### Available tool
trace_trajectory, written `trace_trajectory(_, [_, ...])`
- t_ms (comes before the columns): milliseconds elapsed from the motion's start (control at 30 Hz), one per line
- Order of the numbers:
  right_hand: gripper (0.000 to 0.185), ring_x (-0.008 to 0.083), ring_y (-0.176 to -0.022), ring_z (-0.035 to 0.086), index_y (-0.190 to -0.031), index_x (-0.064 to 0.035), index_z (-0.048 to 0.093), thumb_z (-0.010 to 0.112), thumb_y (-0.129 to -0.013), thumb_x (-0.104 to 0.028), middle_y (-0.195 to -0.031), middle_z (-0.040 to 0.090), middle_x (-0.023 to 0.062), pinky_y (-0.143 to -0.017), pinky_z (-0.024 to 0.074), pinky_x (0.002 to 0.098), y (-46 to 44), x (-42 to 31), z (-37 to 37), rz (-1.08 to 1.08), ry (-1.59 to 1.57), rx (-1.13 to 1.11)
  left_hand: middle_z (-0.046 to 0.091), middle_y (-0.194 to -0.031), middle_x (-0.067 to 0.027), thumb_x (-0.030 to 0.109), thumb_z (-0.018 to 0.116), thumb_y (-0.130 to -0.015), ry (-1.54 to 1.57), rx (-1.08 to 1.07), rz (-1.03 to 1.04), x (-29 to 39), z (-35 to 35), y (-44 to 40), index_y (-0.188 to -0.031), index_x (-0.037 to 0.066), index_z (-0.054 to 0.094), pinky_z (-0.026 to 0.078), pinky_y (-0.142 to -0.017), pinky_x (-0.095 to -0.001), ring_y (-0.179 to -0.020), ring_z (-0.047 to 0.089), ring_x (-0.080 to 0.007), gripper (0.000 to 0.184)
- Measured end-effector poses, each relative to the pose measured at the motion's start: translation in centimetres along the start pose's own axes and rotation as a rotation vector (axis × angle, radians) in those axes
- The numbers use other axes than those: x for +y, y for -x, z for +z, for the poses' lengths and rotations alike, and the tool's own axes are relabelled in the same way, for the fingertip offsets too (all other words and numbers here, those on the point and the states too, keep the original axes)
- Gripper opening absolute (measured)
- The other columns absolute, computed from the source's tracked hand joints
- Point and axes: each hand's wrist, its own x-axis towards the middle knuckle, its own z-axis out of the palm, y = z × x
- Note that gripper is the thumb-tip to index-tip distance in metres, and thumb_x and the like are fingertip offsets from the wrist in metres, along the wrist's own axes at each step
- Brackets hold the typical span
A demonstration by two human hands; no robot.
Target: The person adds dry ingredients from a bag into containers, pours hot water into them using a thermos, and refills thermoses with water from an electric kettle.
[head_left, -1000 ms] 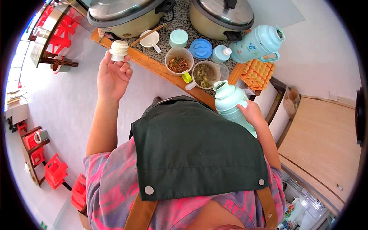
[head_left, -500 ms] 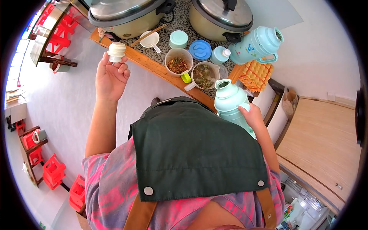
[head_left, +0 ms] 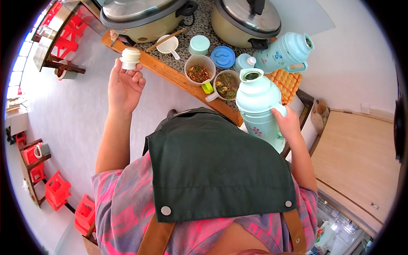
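- My left hand (head_left: 125,91) is raised, pinching a pale stopper (head_left: 130,58) between thumb and fingers, well apart from the flask.
- My right hand (head_left: 288,123) is closed around the handle of a mint-green flask (head_left: 260,101) – its mouth uncovered, its body leaning slightly – at the right front of my dark apron (head_left: 221,165).
- Just beyond the flask's neck, partly behind it, a jug (head_left: 226,85) holds greenish bits in liquid.
- Next to that, a tub (head_left: 199,70) holds a reddish-brown mix.
- Behind these on the speckled tabletop (head_left: 183,63) sit a blue lid (head_left: 222,57), a mint-coloured jar (head_left: 199,44) and a white scoop (head_left: 168,44).
- Farther right leans a flowered blue flask (head_left: 278,55).
- Two lidded cookers stand at the back – one left (head_left: 146,30), one right (head_left: 238,32).
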Motion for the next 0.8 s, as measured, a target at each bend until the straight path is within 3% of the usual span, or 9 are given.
trace_trajectory(367, [0.042, 0.0342, -0.083, 0.062, -0.094, 0.0041, 0.059, 0.062, -0.081, -0.036, -0.088, 0.063, 0.022, -0.073, 0.0473, 0.0402, -4.5, -8.0, -0.7, -0.089, 0.174, -0.256, 0.058, -0.085, -0.0076, 0.036, 0.043, -0.093, 0.029, 0.118, 0.098, 1.6, -3.2, 1.9, -0.104, 0.007, 0.05, 0.041, -0.059, -0.0252, -0.06, 0.044, -0.0094, 0.032])
trace_trajectory(800, [0.042, 0.0364, -0.086, 0.06, -0.095, 0.0045, 0.059, 0.061, -0.081, -0.035, -0.09, 0.063, 0.0229, -0.077, 0.0467, 0.0407, -7.4, -7.4, 2.0, -0.149, 0.265, -0.333, 0.058, -0.088, -0.009, 0.034, 0.042, -0.094, 0.034, 0.118, 0.162, 2.8, -5.4, 2.9, -0.106, 0.005, 0.05, 0.044, -0.06, -0.0246, -0.061, 0.046, -0.0096, 0.033])
